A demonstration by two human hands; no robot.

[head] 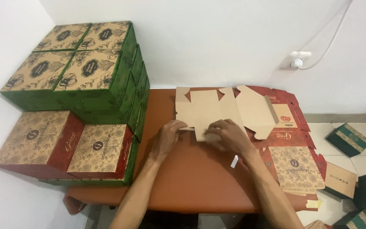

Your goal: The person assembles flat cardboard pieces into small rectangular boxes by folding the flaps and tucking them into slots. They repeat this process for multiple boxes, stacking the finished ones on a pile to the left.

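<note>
White walls close off the far side and the left of the scene, and a brown-topped desk stands against them. Far left on the desk rises a stack of made-up boxes — green ones with dark flower prints on top, red ones with tan patterned lids below and nearer. On the right side lies a pile of flat red box blanks, printed face up, reaching past the desk's right edge. More green boxes sit scattered on the tiled floor further right.

At the middle of the desk, toward the far edge, an unfolded box blank lies plain brown side up, partly over the red pile. It looks light and thin — stiff across its panels, yet ready to bend along the scored lines and to crease if gripped mid-panel. Holding it at the flap edges, close to a fold, seems the safest way.

Both hands rest on its near edge. The left hand curls its fingers onto a near-left flap; the right hand presses flat, fingers together, on a small flap beside it.
</note>
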